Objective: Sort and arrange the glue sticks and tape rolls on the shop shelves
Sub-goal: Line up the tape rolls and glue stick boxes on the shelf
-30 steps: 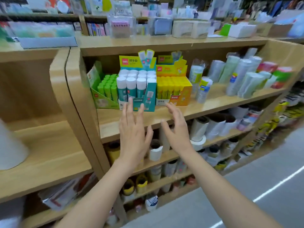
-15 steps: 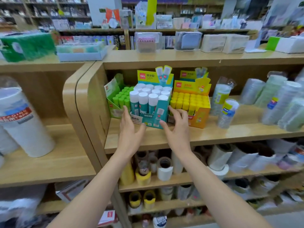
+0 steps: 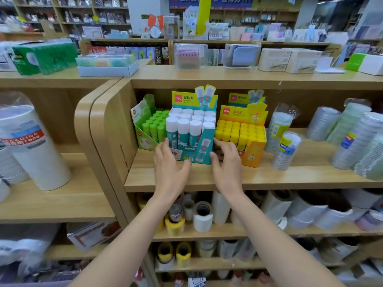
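Teal glue-stick box (image 3: 192,141): stands on the wooden shelf board (image 3: 269,179), near its front edge, white-capped sticks upright inside.

Left hand (image 3: 169,168): spread wide, fingers nearly straight against the teal box's left front corner, thumb reaching toward its lower front face. It touches the box and is not wrapped round anything.

Right hand (image 3: 226,164): spread, fingers lightly bent along the teal box's right side, thumb at its front right corner. It is laid against the box; no closed grasp visible.

Green glue-stick box (image 3: 151,129): touching the teal box on its left, set further back.

Yellow glue-stick box (image 3: 242,133): just beside the teal box on its right.

Wrapped tape stacks (image 3: 277,129): right of the teal box, beyond the yellow box.

Tape rolls (image 3: 203,216): on the shelf below the teal box, blurred.

Large white packaging tape stack (image 3: 35,146): well left of the teal box, in the neighbouring bay.
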`<state>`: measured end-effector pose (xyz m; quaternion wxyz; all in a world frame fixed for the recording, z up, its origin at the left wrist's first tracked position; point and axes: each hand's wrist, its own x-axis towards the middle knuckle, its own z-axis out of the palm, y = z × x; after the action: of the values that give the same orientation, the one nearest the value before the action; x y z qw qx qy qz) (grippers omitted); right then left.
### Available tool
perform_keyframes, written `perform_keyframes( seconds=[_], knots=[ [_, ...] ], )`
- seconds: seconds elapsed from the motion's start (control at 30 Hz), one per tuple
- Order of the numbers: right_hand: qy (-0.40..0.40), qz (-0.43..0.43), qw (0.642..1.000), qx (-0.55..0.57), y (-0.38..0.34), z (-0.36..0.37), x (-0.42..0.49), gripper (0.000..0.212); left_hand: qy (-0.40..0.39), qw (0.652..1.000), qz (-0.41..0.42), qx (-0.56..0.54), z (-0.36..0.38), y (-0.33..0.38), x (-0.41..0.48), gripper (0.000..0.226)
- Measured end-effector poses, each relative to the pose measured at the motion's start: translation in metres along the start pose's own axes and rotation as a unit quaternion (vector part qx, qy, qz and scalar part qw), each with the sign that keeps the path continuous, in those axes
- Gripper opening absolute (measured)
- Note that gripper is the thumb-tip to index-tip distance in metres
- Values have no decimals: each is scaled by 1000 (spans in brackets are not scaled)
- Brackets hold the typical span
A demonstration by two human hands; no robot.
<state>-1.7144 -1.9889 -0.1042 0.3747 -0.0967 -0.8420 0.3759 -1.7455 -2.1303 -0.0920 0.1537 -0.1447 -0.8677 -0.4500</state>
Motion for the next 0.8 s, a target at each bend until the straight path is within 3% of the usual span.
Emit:
perform_keyframes(
  seconds=[0.2, 0.33, 0.5, 0.63, 0.8],
  knots=[
    [-83, -26, 996, -7, 16, -25, 12, 51, 77, 996, -30, 31, 21, 19, -13, 66],
    [-107, -47, 993, 16, 22, -41, 17, 48, 117, 989, -31, 84, 37, 32, -30, 77],
    [34, -171, 981, 84, 27, -101, 16, 27, 145, 981, 99, 83, 60, 65, -44, 71],
    [128, -156, 979, 17, 64, -147, 29, 41, 68, 971, 216, 81, 92, 100, -43, 58],
    [-55, -93, 994, 26, 104, -159, 34, 72, 7, 972, 208, 108, 133, 120, -44, 70]
  ],
)
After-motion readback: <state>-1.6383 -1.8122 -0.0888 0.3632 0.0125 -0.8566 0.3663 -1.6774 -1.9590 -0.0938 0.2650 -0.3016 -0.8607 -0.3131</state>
